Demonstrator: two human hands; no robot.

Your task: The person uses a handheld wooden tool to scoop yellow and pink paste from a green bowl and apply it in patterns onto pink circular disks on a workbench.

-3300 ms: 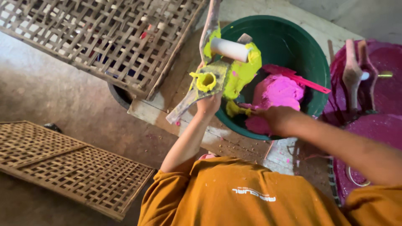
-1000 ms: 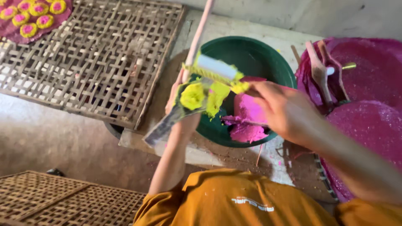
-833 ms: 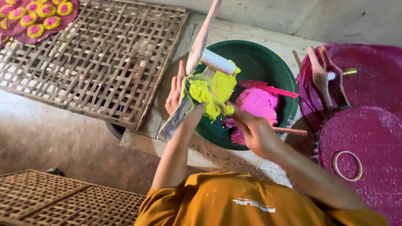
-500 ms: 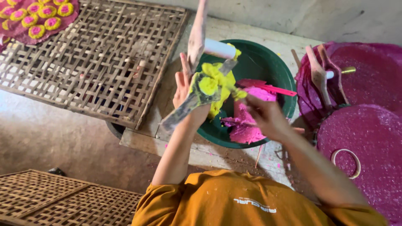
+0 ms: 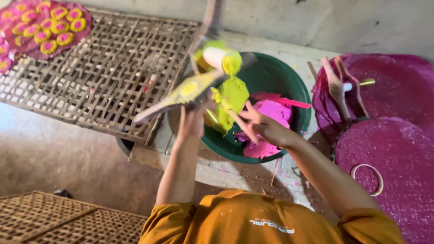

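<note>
The left hand [image 5: 192,121] is gripping a long wooden press tool [image 5: 190,90] smeared with yellow dough [image 5: 231,96], holding it tilted above the near rim of the green basin [image 5: 294,86]. The right hand [image 5: 264,129] is hovering beside it with fingers spread, holding nothing, over the pink dough [image 5: 273,113] lying in the basin. A woven bamboo rack [image 5: 104,72] is lying to the left, and pink round mats [image 5: 393,158] to the right.

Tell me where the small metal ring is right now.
In the head view, the small metal ring lies flat at the right on the round pink-dusted tray, right of the green plastic basin.
</note>
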